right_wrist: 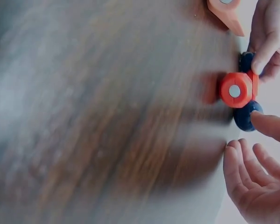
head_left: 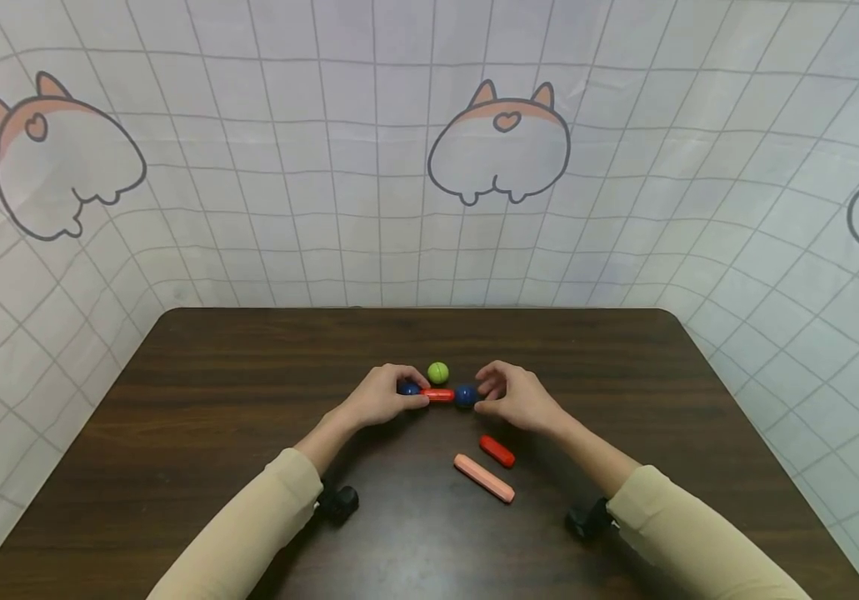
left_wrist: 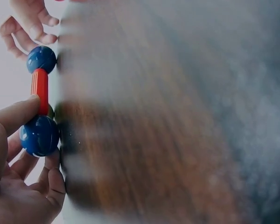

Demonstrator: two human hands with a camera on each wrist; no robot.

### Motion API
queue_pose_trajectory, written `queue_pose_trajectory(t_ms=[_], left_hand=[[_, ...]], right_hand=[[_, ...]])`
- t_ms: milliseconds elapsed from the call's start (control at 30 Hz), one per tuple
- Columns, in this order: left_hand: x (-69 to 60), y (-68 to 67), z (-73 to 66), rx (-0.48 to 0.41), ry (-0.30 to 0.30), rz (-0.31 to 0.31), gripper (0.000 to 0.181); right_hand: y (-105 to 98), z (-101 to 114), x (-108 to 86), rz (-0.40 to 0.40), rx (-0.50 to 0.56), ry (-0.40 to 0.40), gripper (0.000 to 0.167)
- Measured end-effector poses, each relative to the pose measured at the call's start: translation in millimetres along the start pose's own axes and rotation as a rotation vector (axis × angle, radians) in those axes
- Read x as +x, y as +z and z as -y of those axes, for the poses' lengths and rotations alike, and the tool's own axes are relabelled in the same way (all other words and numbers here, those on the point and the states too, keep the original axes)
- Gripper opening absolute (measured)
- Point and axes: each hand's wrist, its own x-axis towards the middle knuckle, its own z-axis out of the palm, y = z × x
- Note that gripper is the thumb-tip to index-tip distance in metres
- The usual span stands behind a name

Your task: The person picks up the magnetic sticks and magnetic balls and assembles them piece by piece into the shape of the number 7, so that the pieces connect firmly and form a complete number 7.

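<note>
A red rod [head_left: 440, 395] lies between two blue balls, touching both, on the dark table. My left hand [head_left: 384, 395] curls round the left blue ball [left_wrist: 39, 136], its thumb on the near end of the rod [left_wrist: 40, 86] in the left wrist view. At the other end, my right hand [head_left: 516, 398] is beside the right blue ball [head_left: 465, 396]; in the right wrist view its thumb touches that ball [right_wrist: 245, 117] while the other fingers stand apart, loosely bent. A green ball [head_left: 438, 372] sits just behind the rod.
Nearer the front of the table [head_left: 414, 533] lie a short red rod [head_left: 497, 451] and a longer orange-pink rod [head_left: 484, 478], both slanted, in front of my right hand. Beyond the table's back edge hangs a white gridded cloth [head_left: 309, 167] with animal drawings.
</note>
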Motion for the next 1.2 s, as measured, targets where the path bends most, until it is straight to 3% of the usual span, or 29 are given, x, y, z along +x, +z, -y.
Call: queue_pose_trajectory(t_ms=[333,567,800,1000,1200], left_hand=[[2.9,0.8,3.4,-0.004,0.009,-0.008,0.017],[3.7,0.8,1.8,-0.002,0.005,0.005,0.018],[4.9,1.3,1.9,0.010,0.014,0.017,0.018],[5.5,1.1,2.5,0.027,0.023,0.018,0.019],[3.8,0.4,1.9,0.034,0.029,0.018,0.019]], right_hand=[[-12.4,-1.4,-7.6,0.063,-0.036,0.002,0.026],[-18.7,-0.1,-19.1,0.191,-0.037,0.019,0.019],[-20.6,0.5,-29.5,0.305,0.008,0.002,0.027],[-19.2,-1.2,-32.8,0.342,-0.033,-0.023,0.031],[-17.3,-4.4,-32.0,0.324,-0.068,-0.043,0.024]])
